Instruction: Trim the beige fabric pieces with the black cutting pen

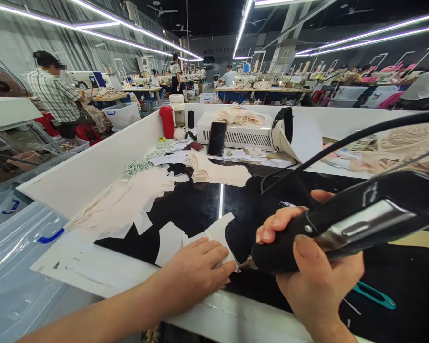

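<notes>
My left hand (203,267) lies flat with its fingers stretched out, pressing on a white cut piece (221,233) at the front of the black work surface (200,205). Another part of white material (169,243) shows just left of the fingers. Wrapped round a black corded handheld tool (282,243) with a thin metal tip is my right hand (314,276). The tip points down left and meets or nearly meets the piece's edge beside my left fingertips. Its exact contact is too small to tell.
Stacks of cream fabric pieces (218,171) and a spread pile (125,200) lie beyond. A phone (217,139) leans on a white vented box (236,133). A red cup (167,121) stands behind. The tool's cable (336,145) arches across the right. Teal snips (375,295) lie right.
</notes>
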